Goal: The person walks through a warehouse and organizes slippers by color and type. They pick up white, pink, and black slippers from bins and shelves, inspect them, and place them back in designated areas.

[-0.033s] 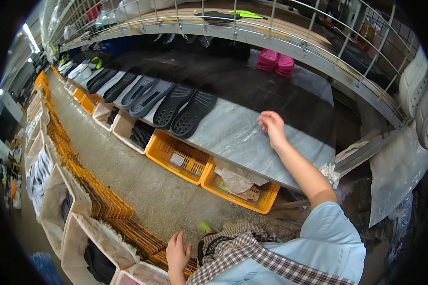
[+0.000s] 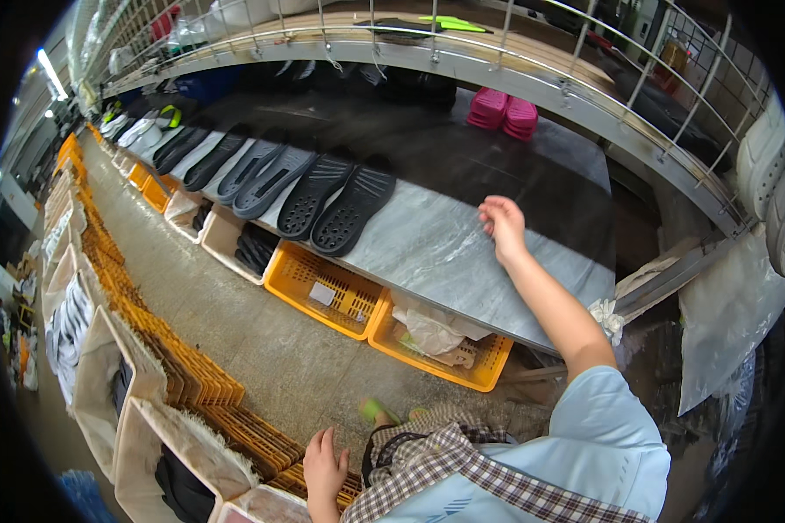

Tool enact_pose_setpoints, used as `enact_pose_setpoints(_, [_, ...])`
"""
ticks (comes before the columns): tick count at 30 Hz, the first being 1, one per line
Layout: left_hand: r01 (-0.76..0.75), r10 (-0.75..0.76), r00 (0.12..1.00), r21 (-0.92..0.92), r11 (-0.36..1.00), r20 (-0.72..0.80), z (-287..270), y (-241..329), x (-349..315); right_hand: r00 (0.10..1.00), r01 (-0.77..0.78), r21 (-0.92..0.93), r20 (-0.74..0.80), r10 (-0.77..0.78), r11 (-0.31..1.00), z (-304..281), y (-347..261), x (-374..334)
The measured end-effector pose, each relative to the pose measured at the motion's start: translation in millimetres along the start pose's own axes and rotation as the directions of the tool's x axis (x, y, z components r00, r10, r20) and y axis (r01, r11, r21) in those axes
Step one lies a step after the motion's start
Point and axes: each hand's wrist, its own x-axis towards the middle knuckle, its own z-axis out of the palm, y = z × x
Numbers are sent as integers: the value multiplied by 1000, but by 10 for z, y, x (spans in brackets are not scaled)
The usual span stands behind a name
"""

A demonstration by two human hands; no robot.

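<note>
My right hand (image 2: 503,228) hovers over the grey tabletop (image 2: 427,235) near its right end, fingers loosely bent, with nothing seen in them. Left of it, a pair of dark perforated soles (image 2: 351,209) lies side by side along the table's near edge. Beyond these, grey soles (image 2: 275,183) and black soles (image 2: 216,157) continue the row leftward. Low in the view, my left hand (image 2: 324,466) hangs beside my checked apron, fingers extended and thumb apart, holding nothing visible. Bright pink clogs (image 2: 503,113) stand at the back of the table.
Yellow crates (image 2: 323,292) and lined bins sit under the table's front edge. Stacked yellow crates (image 2: 209,375) and cloth-lined bins (image 2: 148,462) line the aisle's left side. A wire-railed shelf (image 2: 462,59) runs above the table. Pale clogs (image 2: 763,179) and plastic bags hang at right.
</note>
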Motion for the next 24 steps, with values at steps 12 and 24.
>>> enact_pose_setpoints(12, [-20, -36, 933, 152, 988, 357, -335, -874, 1261, 784, -217, 91, -577, 229, 972, -873, 307, 2366])
enact_pose_setpoints(24, [121, -190, 864, 174, 977, 466, -370, -592, 2028, 920, -88, 59, -378, 104, 994, -1461, 778, 3947])
